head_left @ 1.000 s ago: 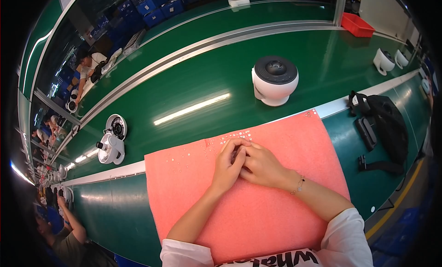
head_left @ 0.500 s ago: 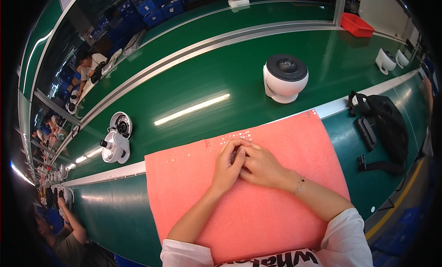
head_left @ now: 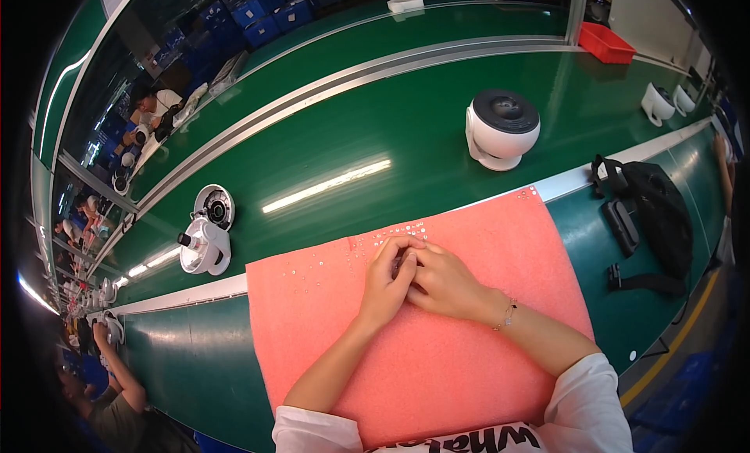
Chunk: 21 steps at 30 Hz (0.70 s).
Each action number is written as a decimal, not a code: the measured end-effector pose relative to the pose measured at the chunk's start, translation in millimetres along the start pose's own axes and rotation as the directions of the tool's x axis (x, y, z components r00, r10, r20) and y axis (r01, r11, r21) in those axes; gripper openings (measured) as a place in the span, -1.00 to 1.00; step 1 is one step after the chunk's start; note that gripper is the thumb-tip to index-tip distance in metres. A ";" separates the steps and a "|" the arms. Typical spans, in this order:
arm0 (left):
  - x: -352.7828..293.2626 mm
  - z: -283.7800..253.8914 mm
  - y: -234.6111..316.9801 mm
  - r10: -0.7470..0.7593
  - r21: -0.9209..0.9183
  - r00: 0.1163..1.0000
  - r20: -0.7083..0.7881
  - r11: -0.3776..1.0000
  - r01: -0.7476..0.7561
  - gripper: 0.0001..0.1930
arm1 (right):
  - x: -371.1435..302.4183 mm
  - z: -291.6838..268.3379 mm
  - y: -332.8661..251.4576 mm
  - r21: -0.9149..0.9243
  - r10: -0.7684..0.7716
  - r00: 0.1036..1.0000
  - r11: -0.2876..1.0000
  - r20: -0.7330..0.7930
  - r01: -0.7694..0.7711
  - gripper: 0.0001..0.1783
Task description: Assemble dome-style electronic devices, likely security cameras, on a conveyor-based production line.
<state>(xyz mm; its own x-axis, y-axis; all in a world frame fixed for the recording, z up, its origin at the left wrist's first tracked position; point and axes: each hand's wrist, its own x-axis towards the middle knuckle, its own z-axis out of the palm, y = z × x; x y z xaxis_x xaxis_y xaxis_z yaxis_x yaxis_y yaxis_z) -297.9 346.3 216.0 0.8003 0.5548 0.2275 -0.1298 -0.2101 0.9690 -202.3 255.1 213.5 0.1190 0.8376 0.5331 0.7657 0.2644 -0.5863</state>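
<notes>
My left hand (head_left: 385, 283) and my right hand (head_left: 447, 282) are folded together over the pink foam mat (head_left: 469, 367), their fingers curled round each other. Both are closed, and no object shows in them, though the palms are hidden. Just beyond the fingertips lie rows of small, shiny, round pieces (head_left: 400, 233) on the mat. A few more loose pieces (head_left: 306, 270) are scattered to the left, and another small group (head_left: 528, 194) sits at the mat's far right corner.
On the green belt (head_left: 336, 156) stand a white round device with a black top (head_left: 505, 125) and an opened white device (head_left: 206, 248). A black bag (head_left: 660, 215) and black case (head_left: 620, 226) lie right. Beyond is a red bin (head_left: 606, 44). A co-worker (head_left: 117, 390) is at lower left.
The white devices on the belt have shifted to the right, the large one also slightly away. The lower-left co-worker's arm has moved a little. My hands have stayed still.
</notes>
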 end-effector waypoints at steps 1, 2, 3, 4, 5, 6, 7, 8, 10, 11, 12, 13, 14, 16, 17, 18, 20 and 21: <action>0.2 -0.1 -0.6 0.001 0.000 1.000 0.001 1.000 -0.001 -0.87 | 0.0 0.4 0.4 0.006 0.003 1.000 1.000 0.003 -0.003 -0.85; 0.2 -0.1 -1.0 0.001 0.000 1.000 0.001 1.000 -0.001 -0.87 | -0.3 0.6 0.9 0.012 0.006 1.000 1.000 0.006 -0.006 -0.84; 0.3 0.0 -1.2 0.002 -0.001 1.000 0.003 1.000 -0.002 -0.87 | -0.3 0.7 1.2 0.012 0.005 1.000 1.000 0.005 -0.005 -0.84; 0.4 0.0 -1.3 0.003 -0.001 1.000 0.006 1.000 -0.003 -0.86 | -0.3 0.8 1.5 0.009 0.005 1.000 1.000 0.006 -0.005 -0.84; 0.1 0.0 -1.7 0.003 0.000 1.000 0.006 1.000 -0.003 -0.86 | -0.5 1.0 1.5 0.007 0.004 1.000 1.000 0.007 -0.004 -0.84; -0.1 0.0 -2.2 0.003 0.000 1.000 0.003 1.000 -0.003 -0.86 | -0.6 1.0 1.3 0.007 0.004 1.000 1.000 0.007 -0.004 -0.84; -0.3 -0.1 -2.4 0.003 0.000 1.000 0.000 1.000 -0.003 -0.86 | -0.7 0.9 1.2 0.004 0.003 1.000 1.000 0.008 -0.004 -0.84; -0.4 0.3 -2.1 0.004 0.000 1.000 0.000 1.000 -0.004 -0.86 | -1.0 0.5 1.0 0.001 0.003 1.000 1.000 0.010 -0.003 -0.84; -0.5 1.0 -0.9 -0.012 -0.008 1.000 0.002 1.000 0.012 -0.87 | -1.1 -0.2 0.9 -0.001 0.001 1.000 1.000 0.008 -0.001 -0.84; -0.6 1.1 -0.3 -0.012 -0.007 1.000 0.002 1.000 0.012 -0.87 | -1.0 -0.3 0.8 -0.002 0.000 1.000 1.000 0.007 0.000 -0.84; -0.5 1.3 0.2 -0.013 -0.006 1.000 0.001 1.000 0.013 -0.87 | -0.9 -0.5 0.6 -0.001 0.001 1.000 1.000 0.007 -0.001 -0.84; -0.4 1.4 0.4 -0.013 -0.004 1.000 0.001 1.000 0.013 -0.87 | -0.9 -0.6 0.5 0.003 0.001 1.000 1.000 0.006 -0.001 -0.83; -0.3 1.5 0.4 -0.013 -0.004 1.000 0.000 1.000 0.013 -0.87 | -0.8 -0.8 0.5 0.007 0.001 1.000 1.000 0.005 -0.001 -0.83; -0.1 1.6 0.0 -0.006 0.002 1.000 -0.001 1.000 0.006 -0.87 | -0.6 -1.3 0.4 0.008 -0.002 1.000 1.000 0.005 0.002 -0.83; -0.1 1.5 -0.4 -0.006 0.002 1.000 -0.001 1.000 0.006 -0.87 | -0.5 -1.3 0.3 0.009 -0.005 1.000 1.000 0.005 0.004 -0.83; -0.1 1.3 -0.9 -0.002 0.004 1.000 -0.002 1.000 0.002 -0.87 | -0.5 -1.2 0.4 0.009 -0.005 1.000 1.000 0.004 0.005 -0.83; -0.3 0.9 -2.1 0.002 0.005 1.000 -0.004 1.000 -0.002 -0.87 | -0.5 -0.9 0.6 0.006 -0.011 1.000 1.000 0.008 0.011 -0.83; -0.5 0.6 -2.8 0.011 0.011 1.000 -0.004 1.000 -0.011 -0.86 | -0.6 -0.3 1.0 0.006 -0.011 1.000 1.000 0.007 0.011 -0.83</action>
<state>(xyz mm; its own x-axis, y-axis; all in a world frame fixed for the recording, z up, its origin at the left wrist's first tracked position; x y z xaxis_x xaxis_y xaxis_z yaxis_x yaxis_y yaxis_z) -297.6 346.1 213.2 0.7965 0.5555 0.2389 -0.1323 -0.2254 0.9652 -201.4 254.7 212.8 0.1057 0.8382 0.5350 0.7631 0.2765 -0.5841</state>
